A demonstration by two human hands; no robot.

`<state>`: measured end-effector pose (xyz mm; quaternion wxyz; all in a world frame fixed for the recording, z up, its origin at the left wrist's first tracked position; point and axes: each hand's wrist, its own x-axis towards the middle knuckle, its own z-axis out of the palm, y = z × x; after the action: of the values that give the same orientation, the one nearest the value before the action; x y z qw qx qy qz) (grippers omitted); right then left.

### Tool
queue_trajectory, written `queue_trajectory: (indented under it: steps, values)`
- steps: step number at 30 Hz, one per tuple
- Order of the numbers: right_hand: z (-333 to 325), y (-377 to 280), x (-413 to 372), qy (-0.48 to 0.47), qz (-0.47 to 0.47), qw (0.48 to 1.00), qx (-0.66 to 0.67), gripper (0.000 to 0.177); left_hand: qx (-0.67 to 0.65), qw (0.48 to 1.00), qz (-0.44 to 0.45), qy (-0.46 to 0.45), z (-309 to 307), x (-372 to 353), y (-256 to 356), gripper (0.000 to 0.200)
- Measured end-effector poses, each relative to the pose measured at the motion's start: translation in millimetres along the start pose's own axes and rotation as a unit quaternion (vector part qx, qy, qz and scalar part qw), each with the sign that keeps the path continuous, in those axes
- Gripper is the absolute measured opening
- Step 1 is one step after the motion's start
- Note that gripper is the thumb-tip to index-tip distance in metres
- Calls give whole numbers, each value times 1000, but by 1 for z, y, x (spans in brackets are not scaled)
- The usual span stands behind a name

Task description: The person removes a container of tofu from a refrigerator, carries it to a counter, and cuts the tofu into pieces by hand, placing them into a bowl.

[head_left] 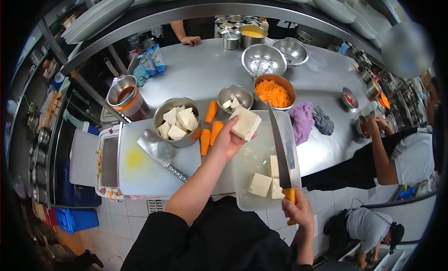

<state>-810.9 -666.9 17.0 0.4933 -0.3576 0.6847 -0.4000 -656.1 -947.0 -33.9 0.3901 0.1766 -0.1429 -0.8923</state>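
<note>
A pale white block (246,123) rests in my left hand (228,141), raised over the upper left part of a clear plastic container (241,189). My right hand (297,208) grips the yellow handle of a long knife (280,154), whose blade points up and away, right of the block. Several more white blocks (259,184) lie in the container's near end. Left of my left hand are orange carrot pieces (205,141) and a metal pot (192,139) with white chunks. Behind the block stands a small metal bowl (221,96) with smaller white pieces.
A cleaver (158,149) lies on a white cutting board (133,177). Beyond the container is a bowl of shredded carrot (274,93), with purple cloth (302,121) to its right. Co-workers are at the right (410,154) and lower right (368,224); another person's hand (190,40) rests across the table.
</note>
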Motion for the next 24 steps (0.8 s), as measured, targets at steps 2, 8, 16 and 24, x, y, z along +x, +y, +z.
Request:
queue_trajectory:
  steps: [2, 8, 16, 24]
  values:
    - [23, -13, 15, 12, -4, 999, -43, 48, -1, 999, 33, 18, -2, -14, 17, 51]
    - [88, -37, 56, -14, -102, 975, -195, 48, 20, 989, 130, 73, -25, -54, 74, 52]
    - [151, -63, 82, -64, -187, 947, -251, 45, 31, 970, 206, 127, -56, -73, 109, 50]
    - [169, -69, 85, -74, -188, 942, -266, 45, 33, 970, 212, 115, -61, -80, 124, 51]
